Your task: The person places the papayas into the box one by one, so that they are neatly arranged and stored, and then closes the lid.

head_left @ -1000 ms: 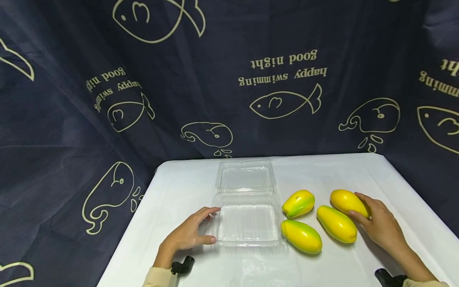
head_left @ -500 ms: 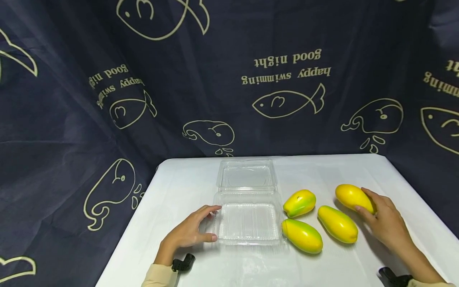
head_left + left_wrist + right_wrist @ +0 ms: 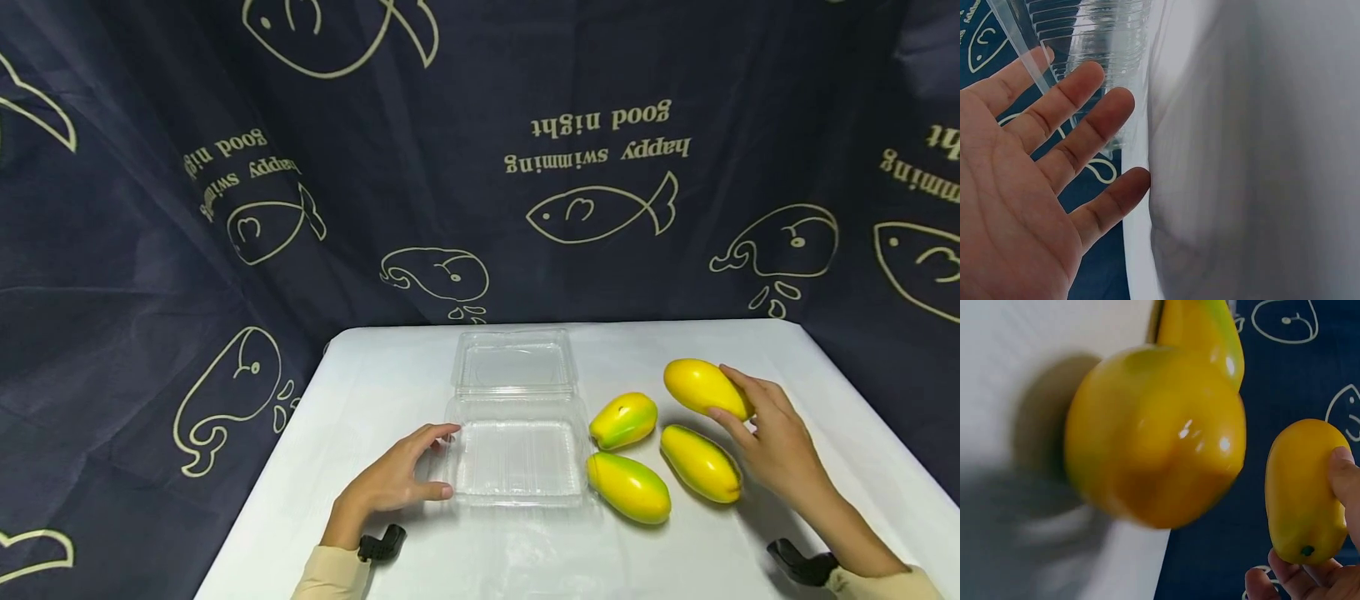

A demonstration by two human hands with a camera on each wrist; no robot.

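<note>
In the head view my right hand (image 3: 783, 442) holds a yellow papaya (image 3: 697, 383) above the table, thumb on the near side and fingers on the far side. The right wrist view shows the thumb pressed along this papaya (image 3: 1300, 487), with a dark stem spot at its lower end. Below it lies another papaya (image 3: 701, 464). Two green-streaked papayas, a farther one (image 3: 624, 421) and a nearer one (image 3: 630, 488), lie beside a clear plastic clamshell box (image 3: 517, 502). My left hand (image 3: 393, 475) is at the box's left side, its fingers (image 3: 1104, 128) spread and relaxed.
The box's lid (image 3: 513, 362) is folded back flat behind its base. Everything stands on a table with a white cloth (image 3: 397, 375). A dark curtain (image 3: 450, 200) printed with fish and whales hangs behind and around the table.
My right hand has lifted the papaya off the table, first drifting slightly right, then up and back to the left. My left hand and the box have stayed in place.
</note>
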